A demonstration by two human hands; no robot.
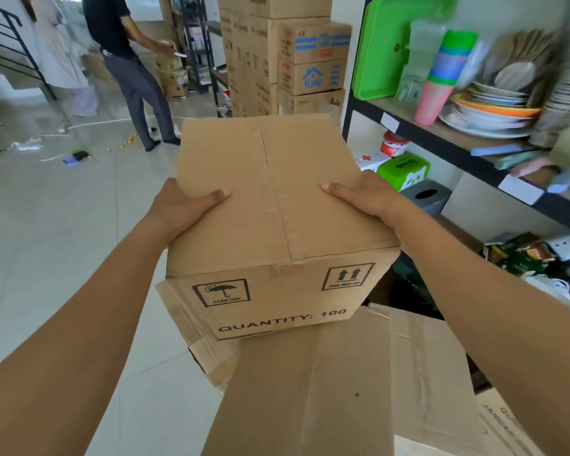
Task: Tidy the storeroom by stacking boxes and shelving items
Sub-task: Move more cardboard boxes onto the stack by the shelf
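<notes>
A closed brown cardboard box [277, 225] printed "QUANTITY: 100", "KEEP DRY" and "THIS WAY UP" is held in front of me, tilted a little. My left hand [181, 205] grips its left side with the thumb on top. My right hand [366, 192] grips its right side the same way. Below the box lies another brown carton [343, 390] with loose flaps; whether the two touch is unclear.
A black shelf rack [441, 139] on the right holds green trays [392, 44], stacked cups [441, 74], plates [494, 110] and tissue boxes [405, 169]. Stacked cartons [290, 54] rise ahead. A person [129, 67] stands at the left on the tiled floor [63, 225], near scattered litter.
</notes>
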